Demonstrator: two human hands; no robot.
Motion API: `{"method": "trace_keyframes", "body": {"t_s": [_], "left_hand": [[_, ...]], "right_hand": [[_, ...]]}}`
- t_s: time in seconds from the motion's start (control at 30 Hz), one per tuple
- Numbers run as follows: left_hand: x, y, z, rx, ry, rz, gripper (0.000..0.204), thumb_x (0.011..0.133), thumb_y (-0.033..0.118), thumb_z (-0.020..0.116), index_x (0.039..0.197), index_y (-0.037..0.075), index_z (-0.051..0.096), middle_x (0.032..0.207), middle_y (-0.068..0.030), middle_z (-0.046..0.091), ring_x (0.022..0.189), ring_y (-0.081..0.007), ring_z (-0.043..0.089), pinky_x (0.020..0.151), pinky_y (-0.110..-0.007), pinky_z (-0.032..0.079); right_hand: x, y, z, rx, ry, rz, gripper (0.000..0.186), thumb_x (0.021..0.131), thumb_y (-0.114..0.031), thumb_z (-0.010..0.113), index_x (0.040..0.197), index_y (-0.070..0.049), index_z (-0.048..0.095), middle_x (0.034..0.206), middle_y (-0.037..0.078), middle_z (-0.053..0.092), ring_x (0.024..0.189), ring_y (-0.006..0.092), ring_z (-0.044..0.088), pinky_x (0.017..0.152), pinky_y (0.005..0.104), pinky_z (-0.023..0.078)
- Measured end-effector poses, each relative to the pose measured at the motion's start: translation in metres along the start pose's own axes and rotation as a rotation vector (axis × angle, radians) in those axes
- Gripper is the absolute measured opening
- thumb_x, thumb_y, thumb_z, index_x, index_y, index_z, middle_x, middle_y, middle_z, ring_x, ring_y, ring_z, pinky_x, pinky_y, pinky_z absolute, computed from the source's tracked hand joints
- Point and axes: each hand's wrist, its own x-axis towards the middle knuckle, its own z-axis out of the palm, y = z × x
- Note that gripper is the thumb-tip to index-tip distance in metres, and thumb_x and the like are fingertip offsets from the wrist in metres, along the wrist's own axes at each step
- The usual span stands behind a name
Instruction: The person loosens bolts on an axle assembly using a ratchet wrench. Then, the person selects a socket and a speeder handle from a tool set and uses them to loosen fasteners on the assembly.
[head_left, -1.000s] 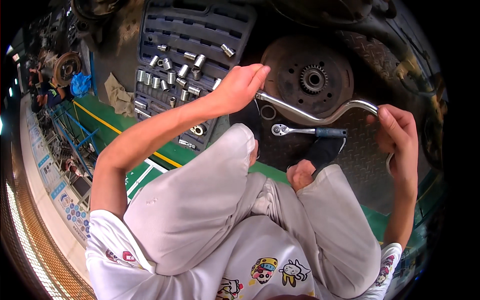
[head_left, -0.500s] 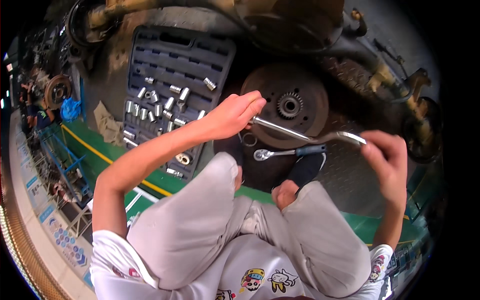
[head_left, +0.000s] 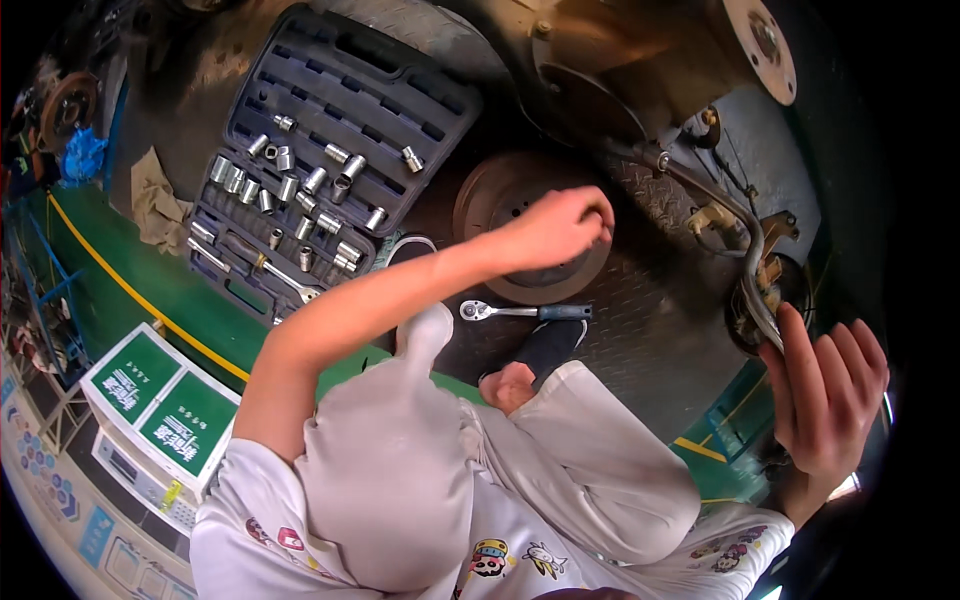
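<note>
Holding a bent steel bar (head_left: 754, 240) by its near end in the right hand (head_left: 825, 395), with thumb and fingers round it rather loosely, perhaps to leave the wrist free to tilt. Reaching out well apart from it with the left hand (head_left: 560, 228), fingers curled above the dark round drum (head_left: 495, 195), with no tool showing past the knuckles; cannot tell from this angle about anything tucked inside the palm. Pointing the bar up and away, to the right of the drum, across the view of the big axle casing (head_left: 610, 90); impossible to say whether touching or only overlapping.

Sitting or crouching low, knees bent and feet close to the work, likely to bring the floor within reach of both arms. Facing the drum, laid flat on the patterned floor plate (head_left: 650, 320), probably for steadiness. Keeping a ratchet wrench (head_left: 525, 312) just beside its near edge, handle toward the right and near the dark shoe (head_left: 550, 350), presumably for a quick pick-up. Keeping the socket case (head_left: 330, 85) open at the left, with many sockets (head_left: 288, 188) lying loose, perhaps for choosing by eye. Leaving a tan cloth (head_left: 158, 205) beyond the case, seemingly clear of both hands
</note>
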Motion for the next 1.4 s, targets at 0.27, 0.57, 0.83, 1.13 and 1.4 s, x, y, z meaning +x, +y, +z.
{"method": "trace_keyframes", "body": {"t_s": [0.27,0.57,0.83,1.13,1.4], "left_hand": [[0.002,0.050,0.040,-0.729,-0.250,0.020,0.033,0.100,0.019,0.047,0.127,0.000,0.047,0.105,-0.0113,0.066,0.084,-0.0148,0.063,0.075,-0.029,0.052],[-0.006,0.072,0.034,-1.004,-0.341,0.065,0.037,0.098,0.018,0.046,0.131,0.001,0.042,0.104,-0.0100,0.065,0.083,-0.0155,0.063,0.070,-0.028,0.050],[-0.005,0.081,0.034,-1.026,-0.364,0.125,0.026,0.100,0.012,0.044,0.124,0.002,0.041,0.097,-0.0070,0.064,0.081,-0.0132,0.061,0.063,-0.027,0.049],[-0.007,0.090,0.031,-1.095,-0.438,0.086,0.027,0.097,0.009,0.045,0.123,0.004,0.040,0.102,-0.0079,0.063,0.082,-0.0118,0.059,0.067,-0.026,0.047],[-0.003,0.096,0.023,-1.108,-0.440,0.115,0.032,0.096,0.009,0.044,0.127,0.004,0.037,0.100,-0.0074,0.063,0.082,-0.0119,0.058,0.068,-0.026,0.046]], "right_hand": [[0.033,-0.011,-0.020,-0.036,-0.112,-0.143,0.033,0.074,-0.005,0.077,0.101,0.011,0.067,0.056,0.002,0.043,0.049,0.0171,0.041,0.049,0.0326,0.030],[0.065,-0.016,-0.027,-0.065,-0.278,-0.225,0.028,0.078,-0.005,0.075,0.098,0.013,0.067,0.055,0.002,0.040,0.048,0.0158,0.040,0.047,0.0312,0.028],[0.073,-0.019,-0.029,-0.059,-0.335,-0.237,0.033,0.079,-0.008,0.076,0.104,0.010,0.066,0.058,0.002,0.044,0.050,0.0172,0.043,0.051,0.0320,0.032],[0.075,-0.021,-0.034,-0.093,-0.385,-0.250,0.030,0.087,-0.012,0.072,0.104,0.012,0.066,0.057,0.004,0.045,0.048,0.0175,0.043,0.049,0.0320,0.031],[0.081,-0.016,-0.032,-0.120,-0.373,-0.269,0.028,0.089,-0.011,0.069,0.103,0.014,0.066,0.053,0.003,0.038,0.046,0.0169,0.039,0.047,0.0314,0.029]]}}
